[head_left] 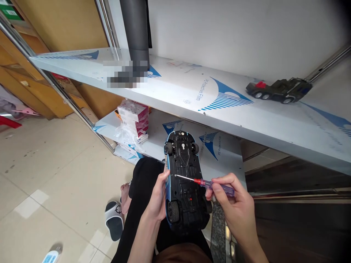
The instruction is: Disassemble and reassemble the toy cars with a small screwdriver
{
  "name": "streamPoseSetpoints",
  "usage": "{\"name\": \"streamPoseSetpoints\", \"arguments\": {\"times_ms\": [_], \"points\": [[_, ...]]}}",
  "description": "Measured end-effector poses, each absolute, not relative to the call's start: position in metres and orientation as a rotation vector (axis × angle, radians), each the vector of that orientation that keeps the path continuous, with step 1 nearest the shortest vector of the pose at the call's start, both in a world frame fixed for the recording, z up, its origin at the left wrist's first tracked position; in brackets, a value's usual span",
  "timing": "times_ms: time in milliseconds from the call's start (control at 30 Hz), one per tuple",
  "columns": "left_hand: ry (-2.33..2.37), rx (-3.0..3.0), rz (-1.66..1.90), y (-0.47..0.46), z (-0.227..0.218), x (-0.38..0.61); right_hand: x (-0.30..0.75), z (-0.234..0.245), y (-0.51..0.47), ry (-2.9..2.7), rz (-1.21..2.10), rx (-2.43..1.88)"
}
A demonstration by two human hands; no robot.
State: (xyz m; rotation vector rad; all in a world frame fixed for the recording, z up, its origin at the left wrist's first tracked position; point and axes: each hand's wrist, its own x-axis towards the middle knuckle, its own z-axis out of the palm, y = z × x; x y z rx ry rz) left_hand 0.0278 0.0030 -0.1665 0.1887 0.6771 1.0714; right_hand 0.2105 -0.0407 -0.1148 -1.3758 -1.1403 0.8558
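While the toy car point(182, 197) shows its black, ribbed underside and chunky, grooved wheels point(173, 212) above the lap point(137, 204), the left hand point(157, 195) clasps its blue side, and the right hand point(237, 204) pinches a screwdriver point(203, 182) by its translucent purple handle, slim metal shaft point(185, 178) angled across!

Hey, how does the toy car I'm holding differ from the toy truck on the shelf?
The toy car has its black underside facing the camera, while the toy truck stands on its wheels.
The toy car is held in the left hand; the toy truck rests on the upper shelf.
The toy car shows blue bodywork along its edge; the toy truck is dark with a red piece.
Both are wheeled toys.
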Motion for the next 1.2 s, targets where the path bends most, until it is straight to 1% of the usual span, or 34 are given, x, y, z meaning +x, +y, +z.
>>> {"name": "streamPoseSetpoints", "arguments": {"times_ms": [333,900,1200], "points": [[0.713,0.188,1.068,-0.001,-0.16,0.028,0.216,-0.129,-0.04,-1.253,0.854,-1.337],[0.586,0.17,1.034,-0.001,-0.16,0.027,0.211,-0.129,-0.041,-1.177,0.902,-1.394],[0.556,0.2,1.042,-0.001,-0.164,0.025,0.207,-0.125,-0.043,-1.183,0.831,-1.471]]}}
